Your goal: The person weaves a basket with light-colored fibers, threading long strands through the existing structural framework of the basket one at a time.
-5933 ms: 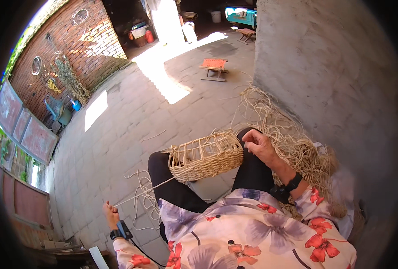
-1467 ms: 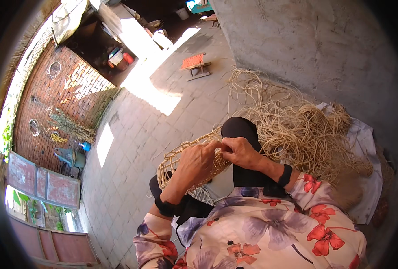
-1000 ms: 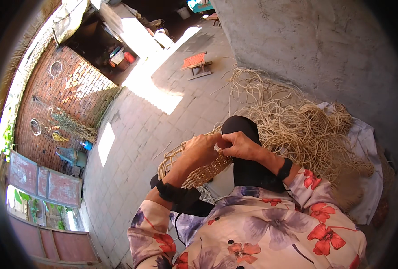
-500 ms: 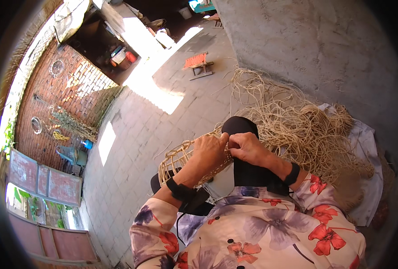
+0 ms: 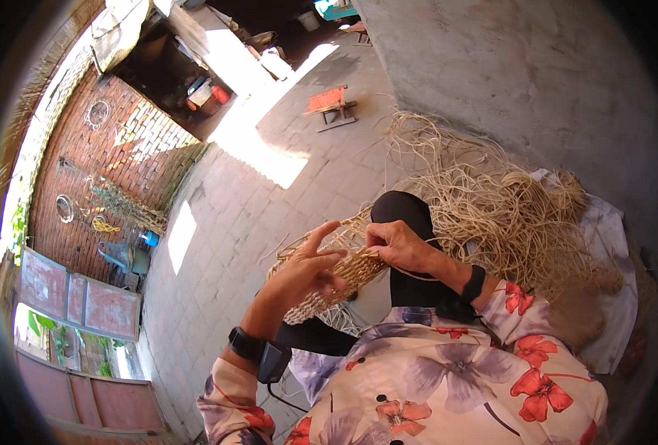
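Note:
A half-round woven basket of pale straw cord [image 5: 352,276] rests across my lap, its braided side facing me and an open lattice on its far side. Over its left part hovers my left hand [image 5: 303,271], fingers spread and nothing in them. My right hand [image 5: 404,246] is pinched at the basket's right end, beside my dark-clad knee [image 5: 401,210]. Thumb and forefinger close on a cord there, and a length of it trails out below that hand. The exact grip point is partly hidden by the fingers.
A big tangled heap of straw cord [image 5: 503,215] lies at my right on a pale cloth [image 5: 607,289], beside a grey wall [image 5: 521,67]. Ahead, a small stool with an orange seat [image 5: 326,100] stands on the paved floor [image 5: 232,222]. A brick wall [image 5: 84,170] rises at the left.
My left hand has let go at the right end and swung left and back, its fingers opening. The basket has tilted, showing more of its braided side. My right hand stays nearly in place.

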`<move>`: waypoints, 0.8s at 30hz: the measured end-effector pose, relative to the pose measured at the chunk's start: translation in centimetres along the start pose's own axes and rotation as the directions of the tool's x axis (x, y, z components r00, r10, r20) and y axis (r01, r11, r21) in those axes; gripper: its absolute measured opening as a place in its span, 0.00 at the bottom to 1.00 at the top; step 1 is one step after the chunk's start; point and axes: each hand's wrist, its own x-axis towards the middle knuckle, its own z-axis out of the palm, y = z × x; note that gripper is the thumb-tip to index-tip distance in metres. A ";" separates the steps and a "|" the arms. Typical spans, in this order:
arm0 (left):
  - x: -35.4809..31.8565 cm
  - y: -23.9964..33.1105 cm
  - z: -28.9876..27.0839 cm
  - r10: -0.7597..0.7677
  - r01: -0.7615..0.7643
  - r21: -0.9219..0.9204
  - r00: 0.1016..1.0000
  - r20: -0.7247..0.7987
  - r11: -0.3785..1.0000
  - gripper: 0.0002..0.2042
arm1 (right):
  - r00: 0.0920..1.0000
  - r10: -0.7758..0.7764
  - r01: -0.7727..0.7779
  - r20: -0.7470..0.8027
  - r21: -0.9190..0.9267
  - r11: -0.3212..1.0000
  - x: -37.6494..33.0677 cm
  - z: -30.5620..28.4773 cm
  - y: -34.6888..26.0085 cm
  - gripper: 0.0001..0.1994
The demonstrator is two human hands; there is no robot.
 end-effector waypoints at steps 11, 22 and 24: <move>1.1 -1.4 0.1 -0.080 0.124 -0.332 0.987 0.141 0.935 0.30 | 1.000 -0.023 0.024 0.012 -0.033 0.999 -0.2 -0.1 -0.2 0.05; 1.4 -3.3 -1.7 -0.086 0.151 -0.301 0.972 0.219 0.942 0.26 | 0.958 -0.284 0.274 0.035 -0.397 0.876 -1.2 1.5 -2.2 0.08; 1.5 -3.0 -1.9 -0.076 0.139 -0.260 0.968 0.239 0.955 0.25 | 0.950 -0.310 0.293 0.034 -0.436 0.851 -0.9 1.9 -2.1 0.07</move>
